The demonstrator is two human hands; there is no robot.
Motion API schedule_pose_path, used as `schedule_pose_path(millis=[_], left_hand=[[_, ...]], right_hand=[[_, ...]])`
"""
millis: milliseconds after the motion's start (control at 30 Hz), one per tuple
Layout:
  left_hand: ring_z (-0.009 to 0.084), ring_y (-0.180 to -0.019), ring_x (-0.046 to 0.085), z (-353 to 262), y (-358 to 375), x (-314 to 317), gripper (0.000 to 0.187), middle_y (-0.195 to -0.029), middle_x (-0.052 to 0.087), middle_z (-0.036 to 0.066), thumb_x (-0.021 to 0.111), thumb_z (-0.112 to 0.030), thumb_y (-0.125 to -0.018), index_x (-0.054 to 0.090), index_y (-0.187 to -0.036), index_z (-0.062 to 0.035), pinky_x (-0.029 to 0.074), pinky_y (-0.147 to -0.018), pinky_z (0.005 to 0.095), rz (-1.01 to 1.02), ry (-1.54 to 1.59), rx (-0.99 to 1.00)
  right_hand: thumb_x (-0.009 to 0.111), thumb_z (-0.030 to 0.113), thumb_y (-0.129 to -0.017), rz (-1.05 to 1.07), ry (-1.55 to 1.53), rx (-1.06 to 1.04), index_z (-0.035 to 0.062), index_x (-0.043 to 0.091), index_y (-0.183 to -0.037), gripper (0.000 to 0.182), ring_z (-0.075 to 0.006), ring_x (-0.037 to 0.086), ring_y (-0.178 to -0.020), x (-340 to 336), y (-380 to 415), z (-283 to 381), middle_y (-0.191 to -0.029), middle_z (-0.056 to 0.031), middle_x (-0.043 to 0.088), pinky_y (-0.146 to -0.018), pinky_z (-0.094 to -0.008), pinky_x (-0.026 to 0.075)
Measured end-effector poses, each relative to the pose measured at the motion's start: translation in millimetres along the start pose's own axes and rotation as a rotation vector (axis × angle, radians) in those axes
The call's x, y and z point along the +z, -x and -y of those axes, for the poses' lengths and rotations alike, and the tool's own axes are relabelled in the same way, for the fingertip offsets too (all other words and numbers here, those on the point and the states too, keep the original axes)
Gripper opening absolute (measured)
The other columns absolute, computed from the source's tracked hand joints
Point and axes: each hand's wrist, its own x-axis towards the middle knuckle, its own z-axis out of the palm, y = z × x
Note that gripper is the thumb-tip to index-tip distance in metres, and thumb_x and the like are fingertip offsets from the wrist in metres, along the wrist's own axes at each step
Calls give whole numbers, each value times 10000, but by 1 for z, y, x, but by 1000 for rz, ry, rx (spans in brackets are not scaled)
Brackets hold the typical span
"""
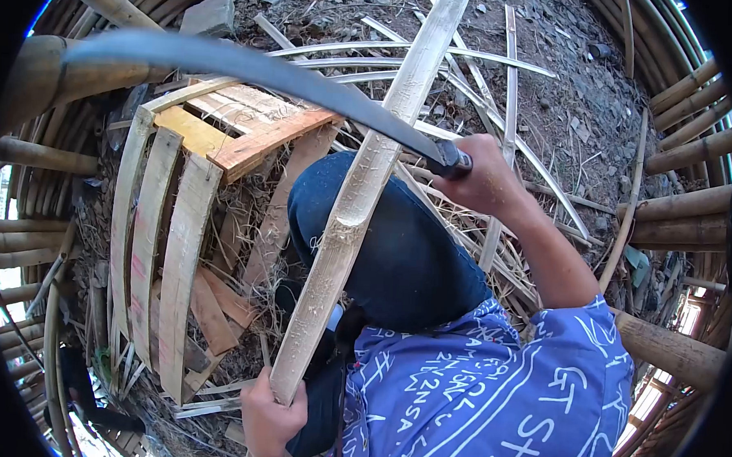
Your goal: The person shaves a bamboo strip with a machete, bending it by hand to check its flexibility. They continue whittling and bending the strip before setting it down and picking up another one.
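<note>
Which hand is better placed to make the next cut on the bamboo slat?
Right, probably. The right hand grips the long curved blade, raised across the bamboo slat. The left hand holds the slat's near end, steadying it.

Wooden pallet (pixel 223 132) lies on littered ground, thin bamboo strips (pixel 503 71) scattered beyond it; grey stone (pixel 209 15) at top; whole bamboo poles (pixel 688 153) stacked at both sides

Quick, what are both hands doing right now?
Left hand: closed around the near end of the bamboo strip.
Right hand: closed around the handle of the long curved blade.
</note>
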Motion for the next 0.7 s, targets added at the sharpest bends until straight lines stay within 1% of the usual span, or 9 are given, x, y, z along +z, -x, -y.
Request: schedule_pose_path(millis=[33,67,100,200,333,400,533,600,700], left_hand=[[414,-591,596,0,0,0,227,-588,562,222,695,-131,-672,549,-753,23,465,-527,421,-1,7,0],[419,-598,595,-1,1,-2,180,-593,560,227,642,-84,-658,543,-760,26,470,-536,424,-20,-37,36],[424,-605,594,-1,3,-3,149,-598,558,232,588,-38,-645,537,-768,29,474,-545,427,-40,-84,67],[431,-611,593,-6,0,-6,161,-605,553,240,543,-15,-625,523,-778,33,475,-554,437,3,-54,12],[435,-615,590,-3,3,-5,171,-608,551,243,545,-18,-625,524,-786,34,474,-557,442,-50,-36,47],[438,-619,588,-5,2,-9,191,-613,551,246,543,-17,-621,531,-804,37,476,-560,441,-21,-50,44],[441,-623,586,-3,4,-11,211,-613,549,247,541,-19,-614,538,-817,41,477,-562,439,-19,-62,52],[444,-622,583,-2,7,-12,199,-603,541,244,536,-19,-611,529,-801,39,473,-563,443,-45,-45,77],[445,-616,579,-2,8,-14,195,-600,536,244,531,-20,-607,524,-793,35,470,-564,446,-22,-26,59]], right_hand=[[668,115,-622,-29,47,-34,-8,558,-636,165,-314,519,-506,1,-5,-4,-560,-164,542,-533,-380,435],[671,122,-616,-57,94,-72,5,560,-633,162,-342,542,-533,1,-10,-8,-574,-166,554,-547,-389,445],[671,122,-616,-50,96,-78,5,560,-633,162,-342,542,-533,2,-14,-10,-574,-166,554,-547,-389,445],[676,131,-604,-52,104,-88,24,563,-627,157,-367,548,-574,6,-25,-15,-592,-167,567,-568,-399,454],[680,129,-591,-42,134,-77,27,560,-621,160,-362,564,-588,2,-31,-13,-596,-163,566,-577,-390,458],[672,213,-624,-10,168,-62,62,646,-666,158,-369,627,-690,-1,-34,-11,-661,-179,620,-653,-422,513],[666,217,-633,-34,162,-76,62,639,-656,159,-369,624,-681,-1,-40,-18,-654,-171,619,-645,-425,510],[661,215,-641,-105,117,-18,60,630,-641,159,-371,618,-668,-4,-50,-27,-649,-171,616,-629,-427,503],[652,217,-650,-162,161,-95,44,615,-616,180,-373,611,-652,-4,-63,-36,-641,-181,611,-608,-427,494]])
